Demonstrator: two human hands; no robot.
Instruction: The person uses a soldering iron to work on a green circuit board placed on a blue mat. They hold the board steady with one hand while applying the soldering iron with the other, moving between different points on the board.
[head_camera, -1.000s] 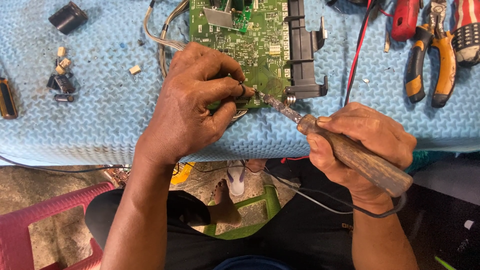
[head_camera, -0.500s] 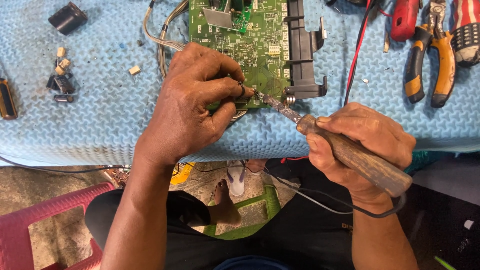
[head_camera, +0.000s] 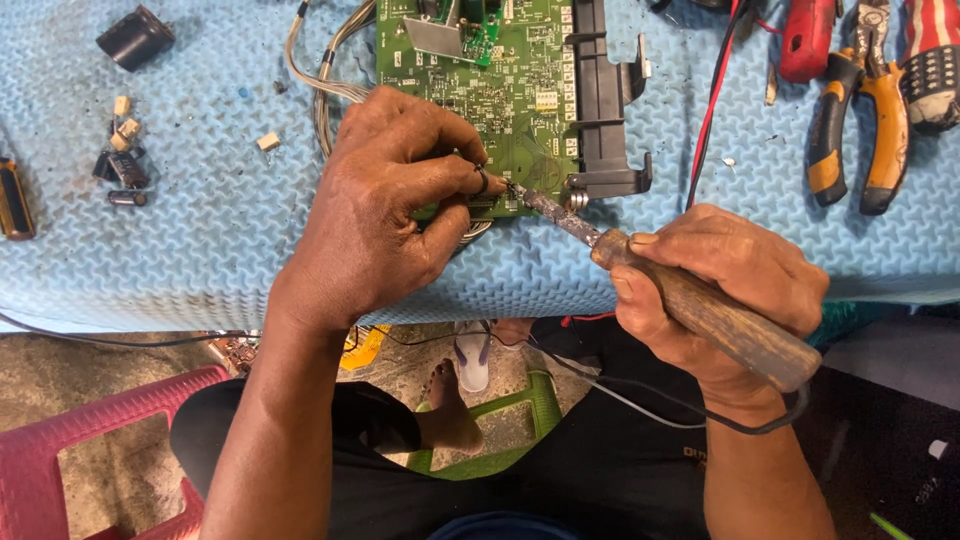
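A green circuit board (head_camera: 500, 90) with a black plastic frame lies on the blue textured mat (head_camera: 200, 220). My left hand (head_camera: 385, 210) rests on the board's near edge, its fingers pinched on a thin solder wire (head_camera: 482, 180). My right hand (head_camera: 715, 290) grips a soldering iron (head_camera: 690, 305) by its wooden handle. The iron's metal tip (head_camera: 530, 198) touches the board's near edge, right beside my left fingertips. A bundle of grey wires (head_camera: 325, 85) leaves the board on the left, partly hidden under my left hand.
Orange-handled pliers (head_camera: 860, 120) and red-handled tools (head_camera: 805, 40) lie at the right. Red and black leads (head_camera: 710, 110) run past the board. Small capacitors and white bits (head_camera: 120, 160) sit at the left, with a black cylinder (head_camera: 135, 35) behind. A pink stool (head_camera: 100, 440) stands below.
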